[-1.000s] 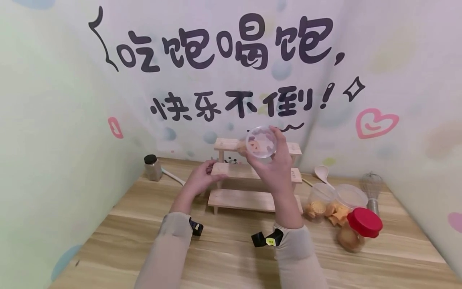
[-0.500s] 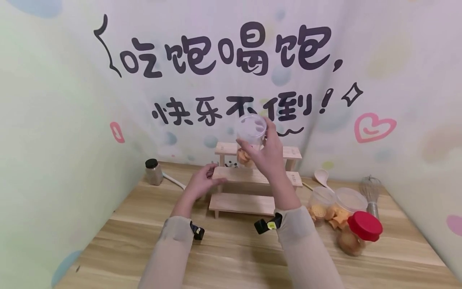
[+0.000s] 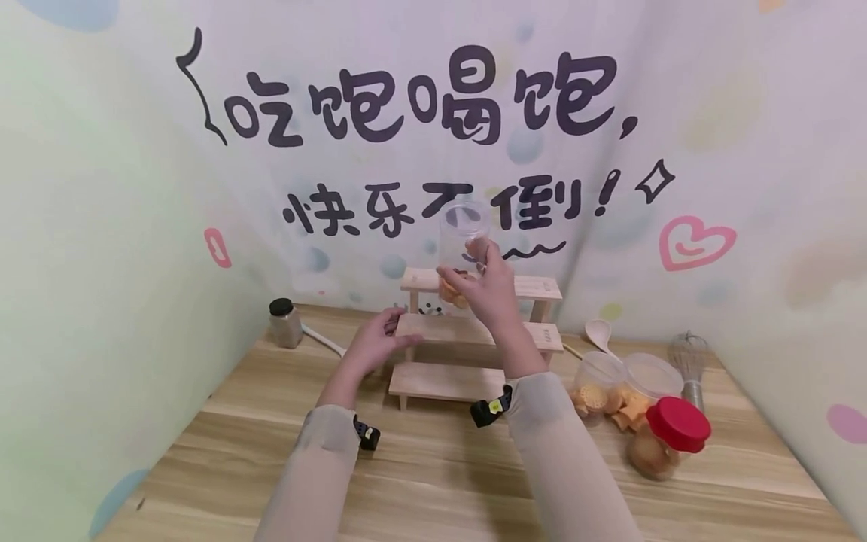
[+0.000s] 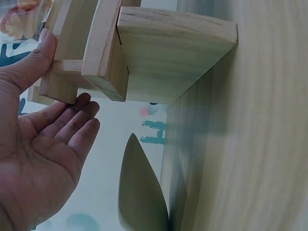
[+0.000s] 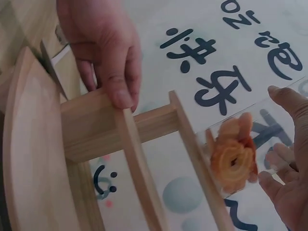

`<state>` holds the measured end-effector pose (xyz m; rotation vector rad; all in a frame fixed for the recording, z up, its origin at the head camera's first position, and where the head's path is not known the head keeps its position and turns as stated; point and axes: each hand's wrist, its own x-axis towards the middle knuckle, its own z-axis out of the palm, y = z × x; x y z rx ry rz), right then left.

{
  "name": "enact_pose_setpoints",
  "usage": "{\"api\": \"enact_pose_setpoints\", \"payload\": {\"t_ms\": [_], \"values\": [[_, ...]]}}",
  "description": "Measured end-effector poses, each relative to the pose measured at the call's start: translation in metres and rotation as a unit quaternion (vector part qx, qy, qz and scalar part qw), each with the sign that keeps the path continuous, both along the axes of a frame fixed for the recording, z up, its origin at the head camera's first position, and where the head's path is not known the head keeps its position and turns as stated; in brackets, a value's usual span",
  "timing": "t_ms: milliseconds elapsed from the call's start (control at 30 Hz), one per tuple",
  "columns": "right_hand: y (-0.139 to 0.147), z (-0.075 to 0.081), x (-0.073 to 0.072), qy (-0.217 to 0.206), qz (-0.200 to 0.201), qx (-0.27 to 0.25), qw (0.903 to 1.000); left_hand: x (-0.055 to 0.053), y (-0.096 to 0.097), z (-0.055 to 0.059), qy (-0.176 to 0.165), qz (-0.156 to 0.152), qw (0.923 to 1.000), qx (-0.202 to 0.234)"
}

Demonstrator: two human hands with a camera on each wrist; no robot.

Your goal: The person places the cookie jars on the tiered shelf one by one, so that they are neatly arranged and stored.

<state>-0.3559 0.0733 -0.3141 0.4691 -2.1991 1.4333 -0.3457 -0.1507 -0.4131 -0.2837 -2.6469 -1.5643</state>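
A three-tier wooden stand (image 3: pixel 433 382) occupies the middle of the table against the wall. My left hand (image 3: pixel 371 342) grips the left end of its middle board, thumb above and fingers underneath, as the left wrist view (image 4: pixel 38 134) also shows. High over the middle board, my right hand (image 3: pixel 491 295) holds a clear plastic jar (image 3: pixel 459 241) upright, fingers and thumb round its side. Orange-brown cookies (image 5: pixel 233 159) lie in the bottom of this jar. In the head view its base overlaps the top board (image 3: pixel 535 286), which it partly hides.
At right are a red-lidded jar (image 3: pixel 677 425), two clear containers with cookies, loose-looking cookies (image 3: pixel 633 406), a white spoon (image 3: pixel 599 331) and a whisk (image 3: pixel 691 361). A black-lidded jar (image 3: pixel 286 325) and a white handle (image 3: pixel 323 341) lie left of the stand.
My right hand has tipped the jar from facing me to upright, moving it slightly left at the top tier. My left hand has stayed on the middle board.
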Motion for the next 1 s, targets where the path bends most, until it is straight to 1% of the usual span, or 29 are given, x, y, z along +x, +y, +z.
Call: {"api": "enact_pose_setpoints", "payload": {"t_ms": [67, 200, 300, 600, 700, 833, 1000], "values": [[-0.001, -0.005, -0.003, -0.017, 0.006, 0.003, 0.9998, 0.001, -0.001, 0.000, -0.001, -0.001, 1.0000, 0.005], [-0.003, -0.014, -0.009, -0.066, -0.003, 0.023, 0.9975, 0.002, -0.002, 0.000, 0.002, -0.002, 1.0000, 0.010], [-0.004, -0.019, -0.013, -0.094, -0.008, 0.038, 0.9948, 0.002, -0.003, -0.001, 0.000, 0.000, 1.0000, 0.009], [-0.004, -0.025, -0.025, -0.139, -0.010, 0.084, 0.9868, 0.002, -0.002, -0.003, -0.001, -0.001, 1.0000, 0.008], [-0.001, -0.027, -0.027, -0.145, -0.019, 0.108, 0.9834, 0.002, -0.002, -0.003, -0.002, -0.003, 1.0000, 0.005], [0.001, -0.030, -0.030, -0.135, -0.040, 0.135, 0.9808, 0.000, -0.002, -0.003, 0.000, 0.002, 1.0000, 0.001], [0.000, -0.036, -0.031, -0.116, -0.065, 0.143, 0.9807, 0.000, 0.000, -0.003, 0.008, 0.004, 0.9999, -0.005]]}}
